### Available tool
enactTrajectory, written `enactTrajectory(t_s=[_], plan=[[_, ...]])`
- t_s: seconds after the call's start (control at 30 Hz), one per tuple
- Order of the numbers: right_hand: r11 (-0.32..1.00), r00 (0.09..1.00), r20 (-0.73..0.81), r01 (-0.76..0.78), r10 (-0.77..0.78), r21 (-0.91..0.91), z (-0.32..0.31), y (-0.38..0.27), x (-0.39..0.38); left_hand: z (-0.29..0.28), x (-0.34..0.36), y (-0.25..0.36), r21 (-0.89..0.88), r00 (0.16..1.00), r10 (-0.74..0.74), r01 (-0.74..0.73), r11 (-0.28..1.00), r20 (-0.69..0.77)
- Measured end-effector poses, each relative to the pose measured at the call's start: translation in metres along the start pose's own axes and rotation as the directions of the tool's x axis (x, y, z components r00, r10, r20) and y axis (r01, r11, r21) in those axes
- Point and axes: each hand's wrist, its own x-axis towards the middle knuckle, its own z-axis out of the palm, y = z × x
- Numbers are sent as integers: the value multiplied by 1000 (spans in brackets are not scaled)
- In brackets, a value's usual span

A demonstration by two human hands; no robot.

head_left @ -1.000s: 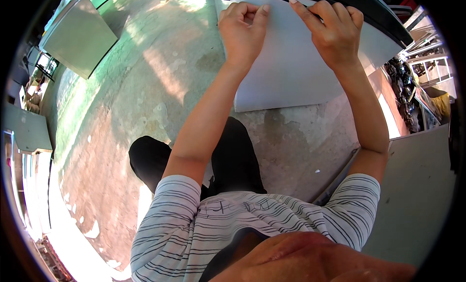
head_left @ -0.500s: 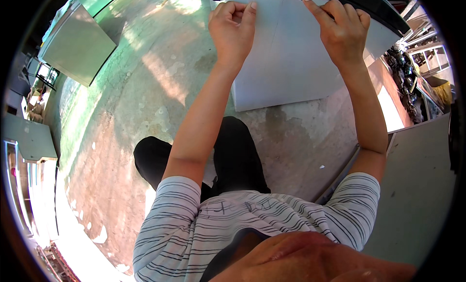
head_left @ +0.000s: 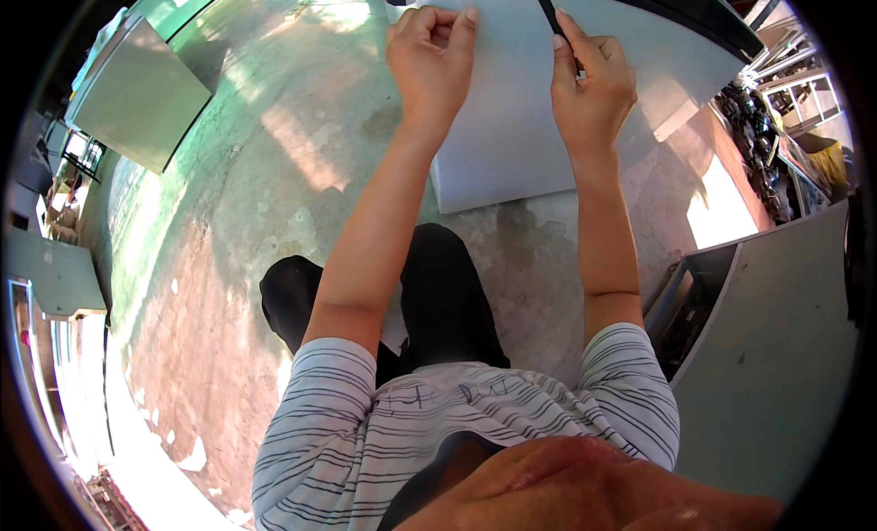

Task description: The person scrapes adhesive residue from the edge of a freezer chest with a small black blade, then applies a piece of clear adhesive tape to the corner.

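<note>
In front of me is a large white box-shaped appliance or cabinet (head_left: pixel 507 138) with a black curved edge (head_left: pixel 653 5) along its far side. My right hand (head_left: pixel 594 97) pinches a narrow black strip (head_left: pixel 544 7) between thumb and fingers; the strip runs up from the hand to that black edge. Over the left part of the white surface, my left hand (head_left: pixel 431 69) is closed, its fingers curled and the thumb pressed towards them. Whatever lies in those left fingers, if anything, is too small or hidden to make out.
A grey panelled cabinet (head_left: pixel 776 348) with an open side stands close at my right. Behind it are piled dark parts and metal frames (head_left: pixel 799 111). Another pale cabinet (head_left: pixel 146 92) stands far left on the stained concrete floor (head_left: pixel 301 165).
My right hand has moved left and slightly down, and its extended index finger has bent into a pinch. More of the black strip now shows, angled down. My left hand has barely moved.
</note>
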Motion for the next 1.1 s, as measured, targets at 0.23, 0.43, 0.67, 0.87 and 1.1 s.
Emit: enactTrajectory(t_s=[0.23,0.43,0.67,0.87,1.1], plan=[[984,986,23,-165,167,-63,3,-28,-4,-5,1,2,32,999,-39,38,999,18],[965,967,38,-246,250,-87,2,-33,-14,-7,2,2,-35,994,-105,107,994,35],[955,955,71,-281,289,-99,3,-26,-42,-11,-1,24,121,997,12,-21,992,72],[936,934,109,-327,341,-127,6,-23,-70,-3,-11,27,305,979,202,-182,935,-37],[901,881,200,-400,429,-171,5,-14,-103,-4,-9,30,181,997,78,-79,980,8]])
